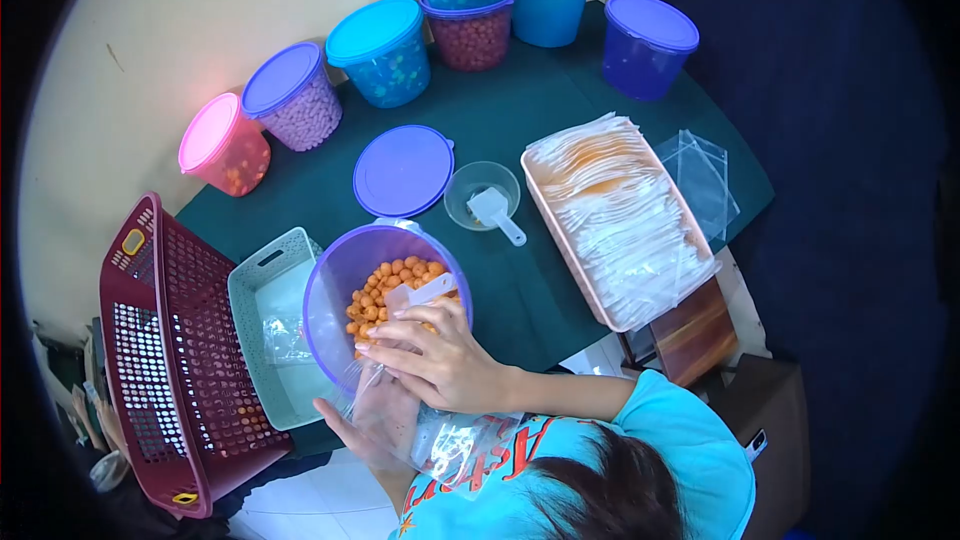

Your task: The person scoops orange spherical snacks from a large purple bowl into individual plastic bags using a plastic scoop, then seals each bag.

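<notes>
Green tablecloth (525, 315) | left hand (366, 443), right hand (448, 360) on bag (452, 443) — at purple tub (330, 285)

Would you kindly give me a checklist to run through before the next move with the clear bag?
1. Bucket uncovered: ok; the purple lid lies on the table beside the purple bucket.
2. Contents available: ok; orange balls show inside.
3. Scoop within reach: ok; a white scoop is in the bucket, beside the right hand.
4. Bag at hand: ok; the left hand is against the clear bag.
5. Bag mouth fully open: cannot tell; the fingers hide it.
</notes>
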The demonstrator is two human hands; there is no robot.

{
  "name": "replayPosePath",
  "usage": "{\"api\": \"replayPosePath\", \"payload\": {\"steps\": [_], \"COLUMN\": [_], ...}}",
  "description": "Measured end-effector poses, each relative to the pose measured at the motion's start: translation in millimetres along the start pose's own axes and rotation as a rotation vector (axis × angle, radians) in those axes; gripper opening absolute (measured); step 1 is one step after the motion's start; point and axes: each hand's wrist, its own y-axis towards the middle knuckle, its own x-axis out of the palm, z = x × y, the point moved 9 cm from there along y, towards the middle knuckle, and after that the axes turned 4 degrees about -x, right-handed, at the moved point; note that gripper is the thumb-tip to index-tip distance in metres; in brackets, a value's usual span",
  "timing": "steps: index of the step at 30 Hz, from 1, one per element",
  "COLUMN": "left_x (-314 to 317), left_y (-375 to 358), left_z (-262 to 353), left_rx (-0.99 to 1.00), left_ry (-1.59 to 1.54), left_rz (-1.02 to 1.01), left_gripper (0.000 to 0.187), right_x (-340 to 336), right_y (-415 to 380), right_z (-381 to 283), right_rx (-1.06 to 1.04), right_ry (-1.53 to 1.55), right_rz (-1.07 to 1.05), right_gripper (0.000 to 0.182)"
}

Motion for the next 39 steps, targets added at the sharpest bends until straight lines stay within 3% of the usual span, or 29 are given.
{"api": "replayPosePath", "payload": {"steps": [5,8,10,12,16,22,33,36,38,39], "left_x": [-26.9,-42.8,-53.8,-47.8,-66.4,-90.1,-94.7,-95.0,-92.8,-93.4], "left_y": [-8.4,-13.5,-12.7,-13.6,-14.7,-18.9,-23.4,-23.0,-20.1,-17.9], "left_z": [17.2,27.1,38.6,47.5,63.5,74.3,87.2,87.0,97.6,99.1], "left_rx": [-0.052,-0.101,-0.064,-0.107,-0.125,-0.241,-0.266,-0.234,-0.040,-0.043], "left_ry": [-0.242,-0.328,-0.286,-0.598,-0.553,-0.176,0.022,0.159,0.605,0.605], "left_rz": [0.017,-0.095,-0.034,-0.262,-0.294,-0.226,-0.321,-0.348,-0.377,-0.380], "left_gripper": [0.093,0.098,0.098,0.097,0.096,0.094,0.095,0.092,0.088,0.088], "right_x": [27.6,45.3,54.1,66.4,86.8,109.5,117.7,113.8,110.6,111.2], "right_y": [2.8,7.8,11.8,15.4,18.0,22.7,17.6,16.3,19.5,25.2], "right_z": [-16.8,-27.0,-30.1,-34.7,-42.3,-55.5,-73.3,-77.2,-76.8,-72.6], "right_rx": [-0.021,-0.030,0.003,-0.001,-0.003,-0.007,-0.036,-0.061,-0.048,-0.012], "right_ry": [-0.065,-0.070,-0.129,-0.134,-0.232,-0.292,-0.415,-0.393,-0.365,-0.315], "right_rz": [-0.007,-0.019,0.017,0.007,0.034,0.062,0.176,0.217,0.198,0.131], "right_gripper": [0.040,0.037,0.034,0.033,0.030,0.023,0.021,0.020,0.019,0.017]}}
